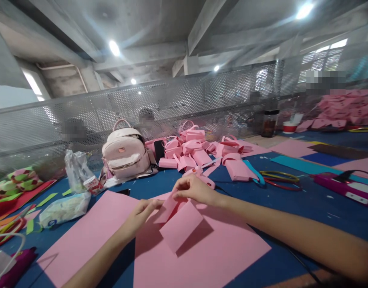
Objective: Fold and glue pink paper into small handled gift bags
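Between my hands is a folded pink sheet piece point(182, 226), bent into a partly formed box or bag shape and tilted over a larger pink sheet point(202, 260). My right hand point(192, 190) pinches its upper edge between thumb and fingers. At its left side, my left hand point(144, 214) grips the edge, its fingertips partly hidden behind the piece. A pink hot glue gun point(209, 182) lies just beyond my right hand. Another pink sheet point(96, 232) lies under my left forearm.
Several finished-looking pink pieces with handles point(192, 148) are heaped behind. A pale backpack point(125, 152) stands at the back left, near a plastic bag point(75, 172) and a tissue pack point(65, 210). Purple power strips point(346, 190) and scissors point(18, 224) lie toward the sides. Perforated metal panels point(184, 96) close off the back.
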Tool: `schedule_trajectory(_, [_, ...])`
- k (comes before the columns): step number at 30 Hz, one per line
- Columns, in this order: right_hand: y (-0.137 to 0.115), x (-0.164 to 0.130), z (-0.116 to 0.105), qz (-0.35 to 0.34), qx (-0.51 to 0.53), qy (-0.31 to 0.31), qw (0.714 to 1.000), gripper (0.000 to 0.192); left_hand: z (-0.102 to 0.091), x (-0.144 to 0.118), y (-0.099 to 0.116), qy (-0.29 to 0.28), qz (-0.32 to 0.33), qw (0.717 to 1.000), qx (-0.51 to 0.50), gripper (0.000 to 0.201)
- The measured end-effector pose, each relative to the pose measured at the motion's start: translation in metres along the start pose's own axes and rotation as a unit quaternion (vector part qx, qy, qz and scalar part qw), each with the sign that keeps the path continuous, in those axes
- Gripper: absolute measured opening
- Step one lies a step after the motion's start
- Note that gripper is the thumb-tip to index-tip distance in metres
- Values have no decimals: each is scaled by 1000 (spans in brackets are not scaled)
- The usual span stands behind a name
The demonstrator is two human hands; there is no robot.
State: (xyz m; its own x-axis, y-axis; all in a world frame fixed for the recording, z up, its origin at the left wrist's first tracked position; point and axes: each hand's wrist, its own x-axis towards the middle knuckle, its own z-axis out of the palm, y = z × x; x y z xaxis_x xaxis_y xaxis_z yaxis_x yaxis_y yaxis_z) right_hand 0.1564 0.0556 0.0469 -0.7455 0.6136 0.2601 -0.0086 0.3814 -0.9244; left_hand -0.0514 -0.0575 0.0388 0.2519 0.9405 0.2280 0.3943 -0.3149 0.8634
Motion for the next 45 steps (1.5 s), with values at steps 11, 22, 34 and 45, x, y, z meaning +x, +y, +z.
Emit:
schedule_trajectory(11, [-47, 16, 2, -87, -86, -46, 991, 12, 10, -5, -1, 112, 58, 988, 90, 45])
schedule_trajectory(22, [-49, 15, -42, -106, -96, 53, 988, 26, -1, -8, -3, 126, 83, 981, 119, 37])
schedule_trajectory(34, [-5, 13, -1, -56, -31, 95, 993, 43, -1, 3, -27, 131, 56, 983, 112, 58])
schedule_trajectory(45, [16, -11, -4, -4, -34, 78, 996, 54, 8, -5, -36, 93, 69, 972, 206, 44])
